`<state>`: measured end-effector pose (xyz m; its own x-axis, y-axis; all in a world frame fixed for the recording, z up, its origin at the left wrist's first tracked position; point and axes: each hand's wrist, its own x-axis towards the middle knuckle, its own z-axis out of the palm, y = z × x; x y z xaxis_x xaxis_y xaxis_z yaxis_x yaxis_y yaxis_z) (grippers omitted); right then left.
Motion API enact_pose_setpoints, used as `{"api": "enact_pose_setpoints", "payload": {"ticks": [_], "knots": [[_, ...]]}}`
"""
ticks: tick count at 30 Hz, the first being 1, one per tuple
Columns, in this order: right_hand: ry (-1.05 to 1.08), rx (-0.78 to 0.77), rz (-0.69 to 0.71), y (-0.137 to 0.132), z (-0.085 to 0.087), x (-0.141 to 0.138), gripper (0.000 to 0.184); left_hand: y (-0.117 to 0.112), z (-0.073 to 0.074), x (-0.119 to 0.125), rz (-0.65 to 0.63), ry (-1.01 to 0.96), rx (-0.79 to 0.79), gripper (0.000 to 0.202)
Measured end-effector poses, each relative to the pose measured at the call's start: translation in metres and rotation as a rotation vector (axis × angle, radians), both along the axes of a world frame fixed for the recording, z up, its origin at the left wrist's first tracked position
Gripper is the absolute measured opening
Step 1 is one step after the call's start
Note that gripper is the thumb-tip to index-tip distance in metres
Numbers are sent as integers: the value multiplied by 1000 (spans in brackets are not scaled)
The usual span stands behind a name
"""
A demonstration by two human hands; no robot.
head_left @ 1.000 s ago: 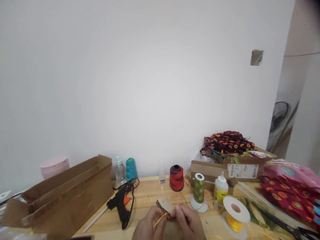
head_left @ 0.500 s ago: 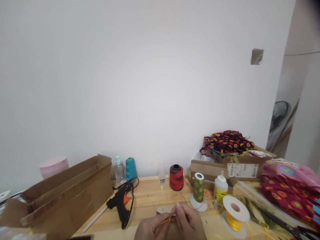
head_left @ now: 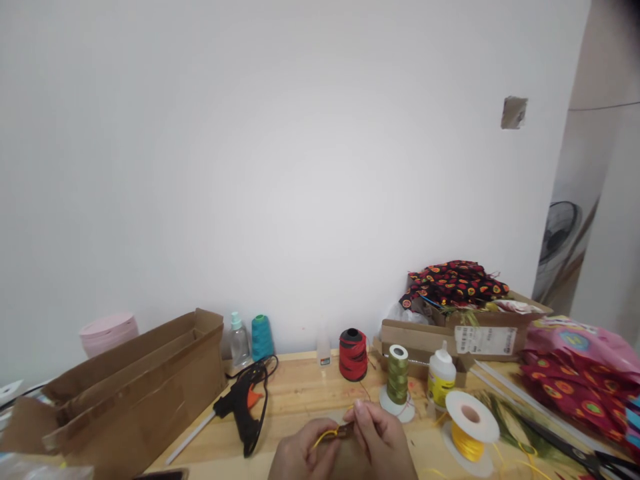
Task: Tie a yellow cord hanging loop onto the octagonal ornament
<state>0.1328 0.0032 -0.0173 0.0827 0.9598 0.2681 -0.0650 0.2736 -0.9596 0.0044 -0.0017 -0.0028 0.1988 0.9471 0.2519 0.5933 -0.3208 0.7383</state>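
Both my hands meet at the bottom middle of the view, over a wooden table (head_left: 300,390). My left hand (head_left: 303,453) is closed, pinching a yellow cord (head_left: 324,437) that loops between the fingers. My right hand (head_left: 383,443) is closed too, pinching a small brown piece (head_left: 345,431) that the cord runs to. To the right of my hands a yellow cord spool (head_left: 469,430) lies on the table. A green thread spool (head_left: 398,380) stands just beyond my right hand.
A black glue gun (head_left: 243,403) lies left of my hands, beside a long cardboard box (head_left: 125,393). A red spool (head_left: 353,355), a teal spool (head_left: 262,337), a glue bottle (head_left: 442,379), a box of patterned fabric (head_left: 460,313) and scissors (head_left: 595,460) sit further around.
The flat cardboard piece I held up a second ago is edge-on now and mostly hidden in my fingers. The yellow cord now forms a loop at my left fingertips.
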Motion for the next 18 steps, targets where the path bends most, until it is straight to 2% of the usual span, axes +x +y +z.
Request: {"api": "enact_pose_setpoints", "payload": {"ticks": [2,4,11,14,18], "knots": [[-22,8,-16,0,0,0,39,1,-1,0,98,21,-37,22],[-25,12,-3,-2,0,-1,39,2,-1,-1,135,19,-60,23],[-57,43,51,-7,5,-5,38,2,-4,-5,82,-13,-70,28],[-81,47,45,-8,6,-5,38,2,-3,-5,88,-46,-36,26],[-89,39,19,-7,3,-5,36,1,2,-7,98,12,-58,24]]}}
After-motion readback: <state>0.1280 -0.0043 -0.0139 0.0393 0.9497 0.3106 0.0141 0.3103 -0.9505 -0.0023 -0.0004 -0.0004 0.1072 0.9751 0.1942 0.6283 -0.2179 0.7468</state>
